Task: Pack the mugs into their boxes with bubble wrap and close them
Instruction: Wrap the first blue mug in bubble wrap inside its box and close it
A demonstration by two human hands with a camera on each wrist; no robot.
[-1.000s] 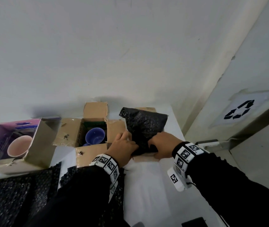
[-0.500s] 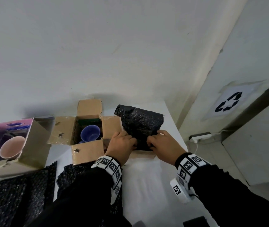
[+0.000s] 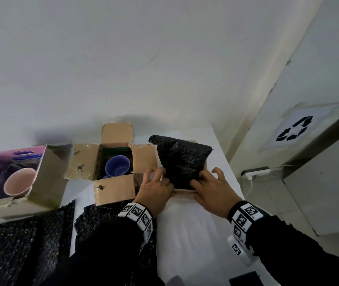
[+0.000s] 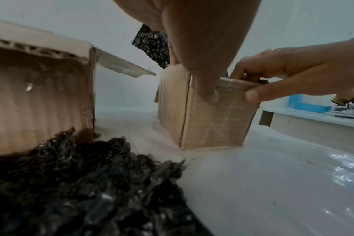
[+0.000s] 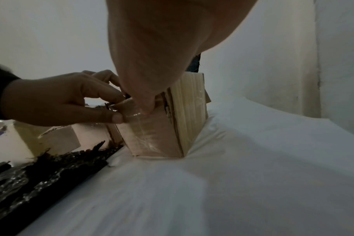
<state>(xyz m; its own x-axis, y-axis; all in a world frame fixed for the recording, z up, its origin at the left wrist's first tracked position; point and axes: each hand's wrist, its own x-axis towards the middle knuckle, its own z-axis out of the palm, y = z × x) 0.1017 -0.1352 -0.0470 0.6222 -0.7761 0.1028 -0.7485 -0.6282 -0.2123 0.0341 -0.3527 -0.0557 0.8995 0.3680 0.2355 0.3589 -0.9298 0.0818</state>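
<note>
Both hands are working a black sheet of bubble wrap [image 3: 182,162] down into the small cardboard box [image 4: 208,118] at the right end of the white table [image 3: 195,234]. The left hand [image 3: 154,189] and the right hand [image 3: 212,191] each pinch the box's near edge, thumb on the outside wall and fingers curled over the rim onto the wrap (the wrist views show both thumbs pressed against the taped cardboard). Most of the sheet stands above the rim, so this looks like the stuffing step, well short of closing. The next move probably calls for pushing the wrap down level and then folding the flaps over it; whether a mug sits under it cannot be seen. Compared with a second ago, the hands have shifted from bunching the wrap's lower part to gripping the rim, and the right fingers have spread wider. Just left, an open box [image 3: 114,166] holds a blue mug [image 3: 117,167], and a purple box [image 3: 18,174] holds a pink mug [image 3: 19,181].
</note>
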